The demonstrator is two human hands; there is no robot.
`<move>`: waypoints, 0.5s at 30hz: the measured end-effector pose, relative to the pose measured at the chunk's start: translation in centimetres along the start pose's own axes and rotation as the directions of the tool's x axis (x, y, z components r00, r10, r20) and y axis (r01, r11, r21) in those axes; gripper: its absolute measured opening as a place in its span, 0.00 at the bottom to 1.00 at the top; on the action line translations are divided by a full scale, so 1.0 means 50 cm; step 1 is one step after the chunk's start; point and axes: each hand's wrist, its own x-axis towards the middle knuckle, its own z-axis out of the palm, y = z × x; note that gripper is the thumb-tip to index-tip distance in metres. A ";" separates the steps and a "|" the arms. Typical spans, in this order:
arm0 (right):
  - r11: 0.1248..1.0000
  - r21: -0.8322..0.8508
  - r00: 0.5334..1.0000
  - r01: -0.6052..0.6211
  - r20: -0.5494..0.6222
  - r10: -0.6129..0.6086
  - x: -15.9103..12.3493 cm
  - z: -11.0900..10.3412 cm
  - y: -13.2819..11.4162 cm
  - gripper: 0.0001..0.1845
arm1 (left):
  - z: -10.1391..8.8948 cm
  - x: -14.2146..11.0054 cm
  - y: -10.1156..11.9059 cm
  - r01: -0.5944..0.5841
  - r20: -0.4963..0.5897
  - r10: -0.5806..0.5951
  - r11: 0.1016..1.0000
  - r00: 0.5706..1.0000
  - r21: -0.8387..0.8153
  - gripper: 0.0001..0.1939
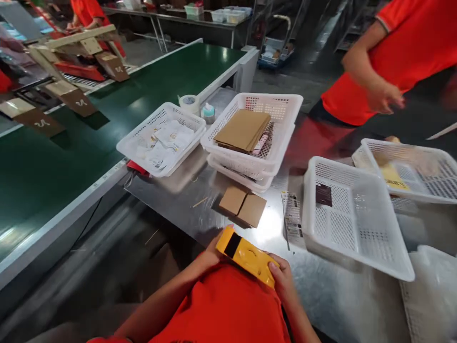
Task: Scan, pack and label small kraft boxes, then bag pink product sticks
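Note:
A yellow box with a black band (250, 257) is held close in front of my red shirt, tilted down to the right. Gripping its banded end is my left hand (213, 250), its fingers partly hidden behind the box. My right hand (282, 275) clasps the opposite end, thumb on the front face. Just beyond the box, two small brown cardboard boxes (243, 205) stand side by side on the metal table (200, 224). To their right lies a sheet of barcode labels (293, 216).
A white basket (357, 228) holding a dark card is at right. Stacked baskets (250, 166) carry flat brown cardboard; another basket (160, 162) contains white packets, beside a tape roll (189, 102). A green conveyor (143, 105) runs along the left. A co-worker (396, 62) stands across the table.

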 end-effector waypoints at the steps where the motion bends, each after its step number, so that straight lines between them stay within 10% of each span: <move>1: 1.000 -0.017 1.000 -0.003 0.012 0.003 -0.002 -0.013 0.010 0.26 | -0.007 -0.003 0.004 0.016 -0.017 -0.017 0.999 1.000 -0.028 0.34; 9: 0.988 -0.149 0.999 -0.032 0.013 0.034 -0.004 -0.046 0.030 0.26 | -0.068 -0.023 0.061 0.112 -0.284 -0.123 0.992 0.951 -0.055 0.26; 12: 0.981 -0.188 0.999 -0.040 0.028 0.047 -0.001 -0.044 0.022 0.26 | -0.060 -0.025 0.108 0.334 -0.078 -0.400 0.844 0.913 -0.420 0.25; 15: 0.968 -0.249 0.999 -0.011 0.047 0.024 0.003 -0.043 0.018 0.28 | -0.047 -0.020 0.134 0.362 -0.018 -0.426 0.790 0.905 -0.495 0.21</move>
